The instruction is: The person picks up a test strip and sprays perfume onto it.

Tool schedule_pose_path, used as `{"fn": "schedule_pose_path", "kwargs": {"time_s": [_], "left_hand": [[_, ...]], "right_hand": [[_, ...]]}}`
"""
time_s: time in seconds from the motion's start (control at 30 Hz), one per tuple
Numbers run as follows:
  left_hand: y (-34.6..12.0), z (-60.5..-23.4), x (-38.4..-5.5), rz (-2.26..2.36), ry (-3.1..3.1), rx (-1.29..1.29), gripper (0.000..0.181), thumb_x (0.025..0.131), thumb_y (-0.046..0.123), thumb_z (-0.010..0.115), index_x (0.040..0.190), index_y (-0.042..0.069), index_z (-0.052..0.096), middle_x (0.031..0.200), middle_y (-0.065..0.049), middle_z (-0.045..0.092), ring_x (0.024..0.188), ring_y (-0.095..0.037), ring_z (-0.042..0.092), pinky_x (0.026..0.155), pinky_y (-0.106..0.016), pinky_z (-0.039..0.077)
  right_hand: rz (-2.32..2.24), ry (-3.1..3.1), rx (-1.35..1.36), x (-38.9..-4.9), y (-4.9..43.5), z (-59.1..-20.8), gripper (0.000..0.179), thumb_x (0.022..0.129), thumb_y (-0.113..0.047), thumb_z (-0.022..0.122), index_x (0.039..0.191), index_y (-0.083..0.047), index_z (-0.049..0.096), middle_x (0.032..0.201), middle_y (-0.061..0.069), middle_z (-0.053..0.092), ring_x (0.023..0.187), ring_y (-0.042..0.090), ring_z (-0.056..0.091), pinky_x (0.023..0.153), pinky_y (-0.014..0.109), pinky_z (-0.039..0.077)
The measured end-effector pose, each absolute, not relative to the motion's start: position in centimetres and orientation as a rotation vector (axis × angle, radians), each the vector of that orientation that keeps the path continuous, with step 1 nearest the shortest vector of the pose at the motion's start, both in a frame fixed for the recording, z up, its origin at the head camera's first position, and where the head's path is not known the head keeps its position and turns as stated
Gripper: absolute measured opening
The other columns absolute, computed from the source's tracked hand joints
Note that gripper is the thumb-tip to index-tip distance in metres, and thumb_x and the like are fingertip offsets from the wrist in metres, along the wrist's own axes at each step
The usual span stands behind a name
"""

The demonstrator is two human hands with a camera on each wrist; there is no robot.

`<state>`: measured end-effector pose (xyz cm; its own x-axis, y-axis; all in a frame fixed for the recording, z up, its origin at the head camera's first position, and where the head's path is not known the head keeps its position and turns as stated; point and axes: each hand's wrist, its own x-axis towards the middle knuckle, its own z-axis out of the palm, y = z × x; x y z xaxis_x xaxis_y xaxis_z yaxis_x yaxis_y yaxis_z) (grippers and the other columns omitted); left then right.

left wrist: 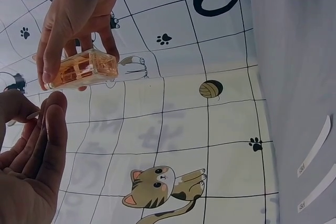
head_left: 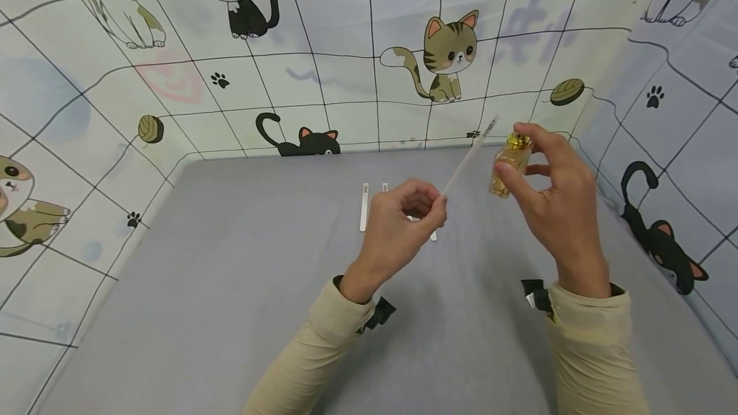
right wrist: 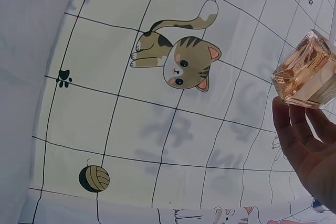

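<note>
My left hand (head_left: 403, 216) pinches the lower end of a slim white paper test strip (head_left: 469, 155) between thumb and fingertips, its printed end pointing up and right. In my right hand (head_left: 556, 200) is a small glass perfume bottle (head_left: 510, 162) with amber liquid and a gold spray top. The index finger lies on that top, while the thumb and other fingers grip the sides. Both hands are above the table, and the bottle is just right of the strip's printed end. The left wrist view shows the bottle (left wrist: 86, 71) from below.
More white strips (head_left: 364, 207) lie on the grey table (head_left: 230, 287), some partly hidden behind my left hand. A cloth wall (head_left: 346, 82) with printed cats and grid lines rises at the back and both sides.
</note>
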<state>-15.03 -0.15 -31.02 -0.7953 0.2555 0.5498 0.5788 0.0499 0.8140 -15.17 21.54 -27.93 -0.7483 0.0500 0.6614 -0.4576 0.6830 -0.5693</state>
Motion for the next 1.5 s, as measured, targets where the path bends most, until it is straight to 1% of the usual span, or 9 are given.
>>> {"fn": "schedule_pose_path", "kwargs": {"time_s": [0.1,0.23,0.33,0.43,0.5,0.77,1.07,1.27,1.5], "left_hand": [[-0.13,-31.06,-15.05,-1.806,-2.073,-0.853,0.005,0.094,0.001,0.065,0.089,0.001,0.066,0.074,-0.010,0.071,0.062,-0.005,0.066,0.060,-0.036,0.060],[-0.16,-31.08,-15.13,-1.804,-2.067,-0.857,0.005,0.094,0.001,0.065,0.089,0.001,0.066,0.075,-0.010,0.072,0.063,-0.003,0.066,0.061,-0.031,0.060],[-0.22,-31.09,-15.19,-1.809,-2.059,-0.857,0.005,0.094,0.000,0.065,0.089,0.000,0.066,0.076,-0.010,0.072,0.064,-0.009,0.068,0.062,-0.028,0.059],[-0.28,-31.08,-15.22,-1.824,-2.052,-0.854,0.005,0.094,0.000,0.064,0.089,0.000,0.066,0.076,-0.011,0.072,0.064,-0.020,0.070,0.063,-0.028,0.059],[-0.30,-31.08,-15.25,-1.833,-2.052,-0.849,0.005,0.094,0.000,0.064,0.089,0.000,0.066,0.077,-0.011,0.072,0.065,-0.023,0.071,0.063,-0.028,0.060],[-0.32,-31.03,-15.28,-1.838,-2.056,-0.827,0.005,0.093,0.001,0.065,0.088,0.000,0.066,0.077,-0.011,0.072,0.065,-0.004,0.068,0.064,-0.029,0.060],[-0.31,-31.11,-15.33,-1.841,-2.063,-0.837,0.004,0.093,0.001,0.065,0.089,0.000,0.066,0.077,-0.012,0.072,0.065,-0.006,0.069,0.063,-0.029,0.060],[-0.26,-31.14,-15.32,-1.837,-2.076,-0.832,0.005,0.094,0.002,0.065,0.089,0.001,0.066,0.077,-0.011,0.072,0.065,-0.017,0.071,0.062,-0.028,0.060],[-0.25,-31.25,-15.33,-1.816,-2.087,-0.836,0.005,0.094,0.002,0.065,0.089,0.001,0.066,0.076,-0.010,0.072,0.064,-0.003,0.067,0.062,-0.028,0.060]], "right_hand": [[0.990,-2.229,0.309,-15.18,21.61,-27.86,0.059,0.091,-0.010,0.077,0.145,-0.018,0.057,0.126,0.018,0.065,0.109,0.024,0.057,0.084,0.003,0.039],[0.984,-2.231,0.298,-15.23,21.77,-27.88,0.062,0.090,-0.009,0.078,0.147,-0.020,0.056,0.128,0.018,0.064,0.111,0.026,0.057,0.085,0.003,0.039],[0.989,-2.234,0.289,-15.26,21.84,-27.90,0.062,0.090,-0.010,0.078,0.147,-0.020,0.056,0.128,0.018,0.063,0.113,0.027,0.057,0.085,0.004,0.039],[0.991,-2.234,0.283,-15.26,21.85,-27.92,0.062,0.090,-0.010,0.078,0.147,-0.020,0.056,0.128,0.018,0.063,0.113,0.027,0.057,0.085,0.004,0.039],[0.983,-2.236,0.282,-15.24,21.81,-27.93,0.063,0.090,-0.010,0.078,0.147,-0.021,0.055,0.127,0.018,0.063,0.112,0.026,0.057,0.084,0.004,0.039],[0.971,-2.247,0.295,-15.21,21.77,-28.01,0.058,0.092,-0.014,0.076,0.147,-0.021,0.056,0.127,0.018,0.064,0.109,0.024,0.057,0.083,0.003,0.039],[0.978,-2.262,0.294,-15.24,21.79,-28.07,0.058,0.092,-0.014,0.077,0.146,-0.020,0.057,0.127,0.018,0.064,0.112,0.029,0.058,0.083,0.003,0.037],[0.965,-2.268,0.307,-15.23,21.73,-28.05,0.057,0.092,-0.015,0.076,0.146,-0.020,0.056,0.126,0.019,0.064,0.110,0.028,0.058,0.084,0.003,0.037],[0.949,-2.273,0.317,-15.28,21.72,-28.02,0.058,0.091,-0.014,0.077,0.145,-0.019,0.057,0.124,0.018,0.065,0.109,0.028,0.058,0.083,0.002,0.037]]}}
